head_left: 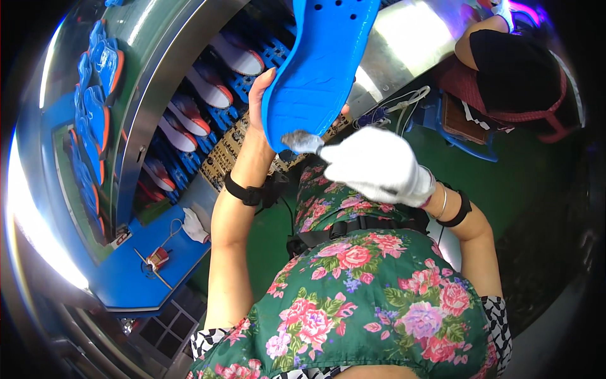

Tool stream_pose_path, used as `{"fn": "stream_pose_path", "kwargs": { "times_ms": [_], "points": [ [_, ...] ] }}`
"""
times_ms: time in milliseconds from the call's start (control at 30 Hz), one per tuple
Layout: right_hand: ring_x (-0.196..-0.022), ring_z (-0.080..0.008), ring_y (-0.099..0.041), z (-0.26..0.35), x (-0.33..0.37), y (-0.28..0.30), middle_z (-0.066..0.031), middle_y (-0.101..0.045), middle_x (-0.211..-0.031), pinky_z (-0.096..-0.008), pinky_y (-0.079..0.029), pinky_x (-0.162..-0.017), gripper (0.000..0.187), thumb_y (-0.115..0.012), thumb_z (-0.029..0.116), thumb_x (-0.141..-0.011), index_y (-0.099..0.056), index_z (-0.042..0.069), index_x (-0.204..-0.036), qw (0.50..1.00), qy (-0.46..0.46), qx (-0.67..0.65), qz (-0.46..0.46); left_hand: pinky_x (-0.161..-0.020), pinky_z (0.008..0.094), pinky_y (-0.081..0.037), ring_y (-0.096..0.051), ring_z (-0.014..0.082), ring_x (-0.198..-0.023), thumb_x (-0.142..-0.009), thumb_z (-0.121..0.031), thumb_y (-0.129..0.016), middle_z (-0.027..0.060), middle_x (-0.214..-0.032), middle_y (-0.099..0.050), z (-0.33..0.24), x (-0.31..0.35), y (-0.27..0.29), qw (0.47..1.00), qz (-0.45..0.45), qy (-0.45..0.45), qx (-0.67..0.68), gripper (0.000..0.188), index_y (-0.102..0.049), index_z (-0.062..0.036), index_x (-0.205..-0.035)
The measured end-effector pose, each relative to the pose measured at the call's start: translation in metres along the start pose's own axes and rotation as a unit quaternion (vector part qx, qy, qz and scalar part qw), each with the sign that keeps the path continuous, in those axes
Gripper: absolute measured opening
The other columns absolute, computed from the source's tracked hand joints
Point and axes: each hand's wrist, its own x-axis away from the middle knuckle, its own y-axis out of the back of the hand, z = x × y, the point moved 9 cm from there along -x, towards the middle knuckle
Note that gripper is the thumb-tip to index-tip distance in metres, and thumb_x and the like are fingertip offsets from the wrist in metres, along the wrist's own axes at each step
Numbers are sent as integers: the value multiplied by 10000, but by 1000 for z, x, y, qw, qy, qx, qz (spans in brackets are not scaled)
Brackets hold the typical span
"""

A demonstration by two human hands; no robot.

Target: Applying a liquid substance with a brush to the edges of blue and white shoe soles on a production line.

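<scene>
A blue shoe sole, foot-shaped with a raised rim and a few round holes at its far end, is held up in front of me. My bare left hand is closed around its near part, thumb along the left edge and a fingertip showing at the right; most fingers are hidden beneath. In a white knit glove, my right hand grips a brush. The bristles overlap the sole's near end; whether they touch it I cannot tell.
Several white-and-red soles sit on a rack at left, beyond a curved metal edge. Farther left lie blue soles with orange edges. A blue table holds a small pot and a white glove. Another person is at far right.
</scene>
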Motion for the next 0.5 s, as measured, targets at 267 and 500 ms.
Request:
{"fn": "stream_pose_path", "kwargs": {
  "times_ms": [267, 500],
  "points": [
    [-862, -227, -713, -30, -6, 8, -92, -756, -980, -333, -551, -761, 125, -790, 34, -773, -772, 73, -891, 980, -144, -136, -35, -983, 538, -521, -572, 462, -1137, -751, -655, -706, 277, -1504, -363, -8, -1, -1, 999, 44, 20, -19, 1142, -225, -9, -1560],
    [-903, -184, -719, -58, 10, 9, -134, -753, -990, -343, -571, -849, 96, -781, 12, -798, -756, 2, -890, 895, -305, -305, -117, -1047, 569, -470, -527, 549, -1231, -850, -609, -585, 289, -1483, -434, -2, -4, -4, 991, 102, -16, 85, 940, -333, -11, -1530]
  ]
}}
